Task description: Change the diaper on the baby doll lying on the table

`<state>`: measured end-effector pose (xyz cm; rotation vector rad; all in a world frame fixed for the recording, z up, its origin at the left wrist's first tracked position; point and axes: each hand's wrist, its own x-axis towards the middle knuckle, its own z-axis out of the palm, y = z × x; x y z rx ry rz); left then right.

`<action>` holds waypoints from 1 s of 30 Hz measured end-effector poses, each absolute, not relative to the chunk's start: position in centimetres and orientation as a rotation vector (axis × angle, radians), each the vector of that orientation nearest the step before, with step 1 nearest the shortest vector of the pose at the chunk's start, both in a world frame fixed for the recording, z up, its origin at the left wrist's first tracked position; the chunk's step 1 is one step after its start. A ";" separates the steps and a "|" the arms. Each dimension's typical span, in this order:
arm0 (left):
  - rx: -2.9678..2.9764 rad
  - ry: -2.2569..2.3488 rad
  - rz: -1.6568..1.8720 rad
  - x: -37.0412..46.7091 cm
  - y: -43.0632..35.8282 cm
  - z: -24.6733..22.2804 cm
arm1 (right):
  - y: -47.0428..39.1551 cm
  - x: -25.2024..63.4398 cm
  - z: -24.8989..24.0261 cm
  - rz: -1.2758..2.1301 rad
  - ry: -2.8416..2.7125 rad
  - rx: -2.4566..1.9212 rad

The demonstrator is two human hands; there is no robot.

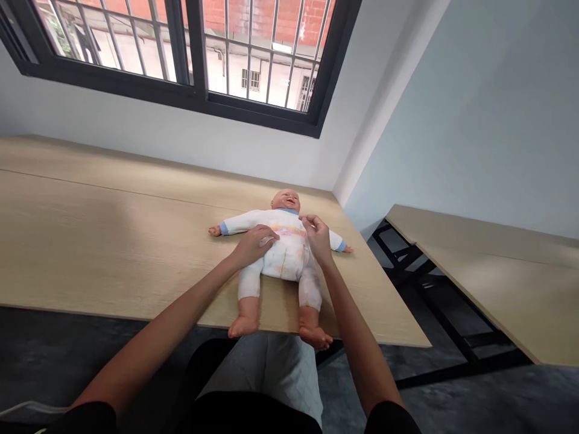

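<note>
A baby doll lies on its back on the wooden table, head toward the window and feet at the near edge. It wears a white outfit with blue cuffs and collar and a faded print on the chest. My left hand rests at the side of the doll's belly, fingers bent and closed; something pale shows between thumb and fingers, too small to name. Above the other side of the chest, my right hand has thumb and fingertips pinched together. Whatever it holds, if anything, cannot be made out.
The table reaches far to the left and meets the wall under a barred window. To the right, past a gap, stands a second table with a black metal frame. My legs are below the near edge.
</note>
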<state>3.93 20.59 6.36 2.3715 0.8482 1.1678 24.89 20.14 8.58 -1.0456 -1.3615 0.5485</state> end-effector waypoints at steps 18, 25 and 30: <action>2.309 0.834 0.983 3.9 20.1 6.1 | 19.1 26.2 5.7 0.404 -1.647 -1.332; 2.332 0.898 1.258 3.9 20.7 5.7 | 19.5 26.5 5.5 0.479 -1.559 -1.185; 2.443 0.804 1.156 3.7 21.6 5.2 | 19.1 26.3 5.1 0.356 -1.567 -1.345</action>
